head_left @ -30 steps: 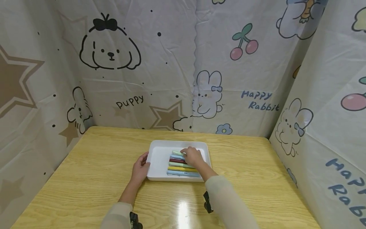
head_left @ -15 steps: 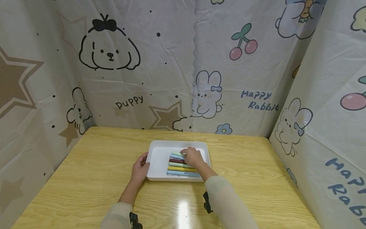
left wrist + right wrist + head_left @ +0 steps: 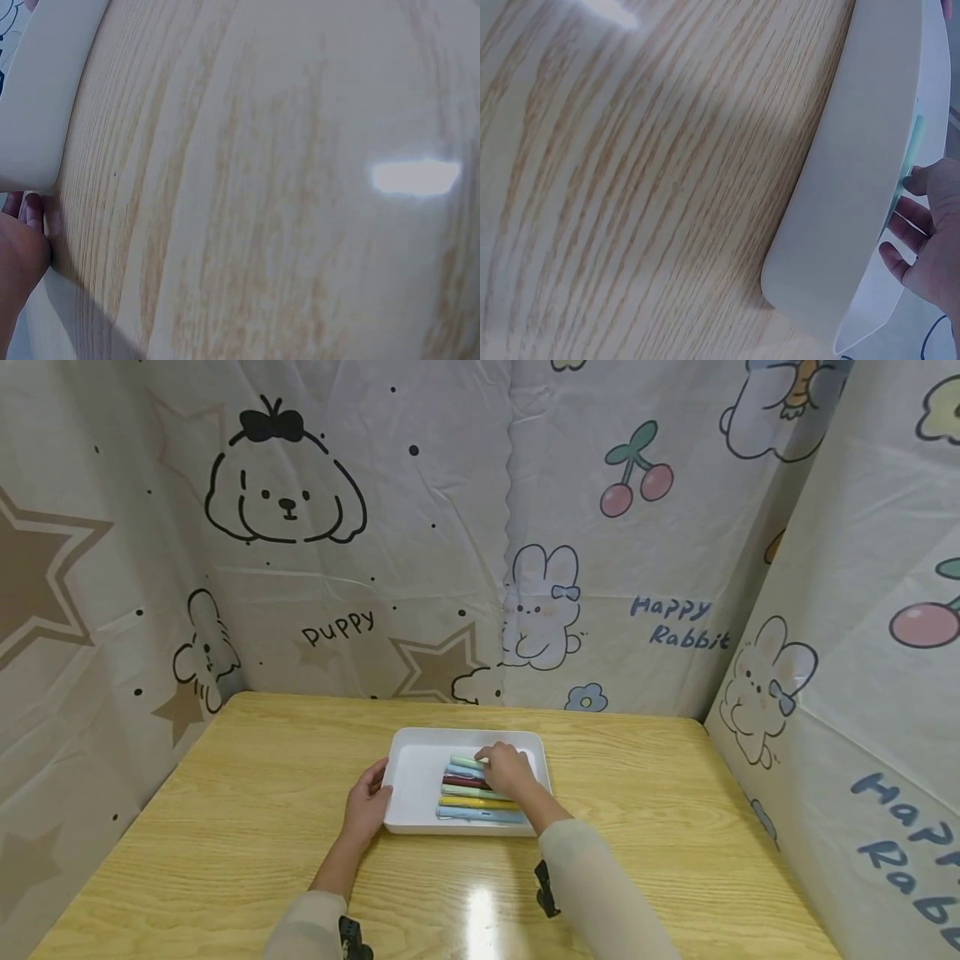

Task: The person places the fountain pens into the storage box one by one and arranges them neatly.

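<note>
Several pens lie side by side in a white tray (image 3: 414, 785) in the head view: light blue, yellow, light green, dark red and blue ones, with a light green pen (image 3: 463, 762) at the far end. My right hand (image 3: 507, 772) pinches that far pen; its right end is hidden behind the fingers. In the right wrist view, thumb and fingers meet a green pen (image 3: 913, 150) just past the tray's wall. At the tray's left side, my left hand (image 3: 367, 806) rests with relaxed fingers against the outer wall. The left wrist view shows little of this hand (image 3: 21, 247).
The tray stands on a light wooden table (image 3: 262, 793), towards its far middle. Printed cloth (image 3: 450, 568) hangs behind the table and along both sides. A bright reflection lies on the table's near part.
</note>
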### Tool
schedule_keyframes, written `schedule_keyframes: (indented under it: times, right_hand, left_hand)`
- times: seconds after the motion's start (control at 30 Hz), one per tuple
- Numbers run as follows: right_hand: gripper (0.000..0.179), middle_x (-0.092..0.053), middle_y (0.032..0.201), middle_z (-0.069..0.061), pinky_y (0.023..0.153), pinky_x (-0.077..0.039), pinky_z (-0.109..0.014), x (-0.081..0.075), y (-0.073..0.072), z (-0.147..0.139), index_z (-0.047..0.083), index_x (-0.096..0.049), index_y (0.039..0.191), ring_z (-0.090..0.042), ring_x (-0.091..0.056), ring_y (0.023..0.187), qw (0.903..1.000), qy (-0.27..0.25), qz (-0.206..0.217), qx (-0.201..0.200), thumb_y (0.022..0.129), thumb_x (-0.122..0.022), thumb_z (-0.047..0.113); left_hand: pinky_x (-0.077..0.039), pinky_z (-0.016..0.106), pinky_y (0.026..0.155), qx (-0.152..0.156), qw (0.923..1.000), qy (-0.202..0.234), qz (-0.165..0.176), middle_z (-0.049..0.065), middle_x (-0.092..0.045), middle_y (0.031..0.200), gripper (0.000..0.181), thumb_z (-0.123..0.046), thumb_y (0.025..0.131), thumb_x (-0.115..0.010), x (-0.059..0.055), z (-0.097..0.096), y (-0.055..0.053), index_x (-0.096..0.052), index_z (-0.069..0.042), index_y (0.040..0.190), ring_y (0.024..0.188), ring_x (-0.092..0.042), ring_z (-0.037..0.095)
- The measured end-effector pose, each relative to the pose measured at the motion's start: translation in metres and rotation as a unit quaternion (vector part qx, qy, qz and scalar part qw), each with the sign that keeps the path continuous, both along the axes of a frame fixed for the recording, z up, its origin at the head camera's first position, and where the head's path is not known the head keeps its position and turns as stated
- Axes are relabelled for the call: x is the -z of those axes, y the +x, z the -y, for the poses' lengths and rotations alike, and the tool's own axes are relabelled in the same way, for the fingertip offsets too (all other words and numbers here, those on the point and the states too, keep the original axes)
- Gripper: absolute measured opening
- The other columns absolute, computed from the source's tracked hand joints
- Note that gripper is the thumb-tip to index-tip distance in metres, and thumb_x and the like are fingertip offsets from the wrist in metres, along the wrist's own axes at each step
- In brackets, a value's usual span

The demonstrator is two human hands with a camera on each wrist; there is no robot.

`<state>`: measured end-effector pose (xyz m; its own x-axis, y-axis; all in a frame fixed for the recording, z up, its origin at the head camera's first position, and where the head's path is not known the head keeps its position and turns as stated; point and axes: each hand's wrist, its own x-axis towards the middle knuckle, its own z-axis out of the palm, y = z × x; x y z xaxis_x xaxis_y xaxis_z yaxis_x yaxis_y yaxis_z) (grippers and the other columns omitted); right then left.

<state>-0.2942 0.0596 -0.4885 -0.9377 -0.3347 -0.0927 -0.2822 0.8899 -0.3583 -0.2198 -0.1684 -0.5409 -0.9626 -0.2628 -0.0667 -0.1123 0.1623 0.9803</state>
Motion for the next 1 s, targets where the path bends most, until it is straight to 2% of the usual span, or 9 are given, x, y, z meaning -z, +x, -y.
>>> schedule_keyframes:
  times: [0.27, 0.6, 0.77, 1.0]
  right_hand:
    - [0.030, -0.062, 0.120, -0.008, 0.098, -0.041, -0.049, 0.000, 0.001, 0.000, 0.015, -0.064, 0.121, -0.026, -0.054, 0.117, 1.0000, 0.004, 0.006, -0.001, 0.094, -0.050, 0.013]
    - [0.033, -0.062, 0.119, -0.009, 0.096, -0.043, -0.045, 0.004, 0.000, -0.001, 0.016, -0.063, 0.122, -0.024, -0.055, 0.113, 0.9998, 0.015, 0.014, 0.002, 0.094, -0.047, 0.009]
    - [0.032, -0.062, 0.118, -0.009, 0.096, -0.044, -0.045, 0.005, -0.001, -0.004, 0.016, -0.064, 0.121, -0.025, -0.055, 0.114, 0.9999, 0.013, 0.003, -0.001, 0.093, -0.048, 0.009]
    - [0.028, -0.062, 0.117, -0.011, 0.096, -0.044, -0.048, 0.001, -0.002, -0.011, 0.012, -0.064, 0.118, -0.028, -0.055, 0.115, 0.9999, -0.004, -0.015, -0.003, 0.092, -0.054, 0.017]
  left_hand:
    - [-0.039, 0.047, 0.103, 0.003, 1.0000, 0.003, -0.004, 0.021, -0.043, 0.140, 0.047, -0.001, 0.093, -0.043, 0.001, 0.000, 0.000, -0.041, -0.007, 0.140, 0.126, -0.043, 0.035]
    - [-0.039, 0.047, 0.102, 0.002, 1.0000, 0.004, -0.008, 0.022, -0.044, 0.139, 0.047, -0.001, 0.093, -0.044, 0.000, -0.002, -0.001, -0.041, -0.006, 0.139, 0.125, -0.044, 0.035]
    - [-0.039, 0.048, 0.102, 0.001, 1.0000, 0.002, -0.008, 0.022, -0.044, 0.139, 0.047, -0.001, 0.093, -0.044, 0.000, -0.003, -0.001, -0.041, -0.006, 0.139, 0.125, -0.044, 0.035]
    - [-0.039, 0.047, 0.103, 0.000, 1.0000, -0.001, -0.005, 0.020, -0.044, 0.139, 0.047, -0.002, 0.093, -0.044, 0.002, 0.000, -0.001, -0.041, -0.007, 0.140, 0.125, -0.044, 0.034]
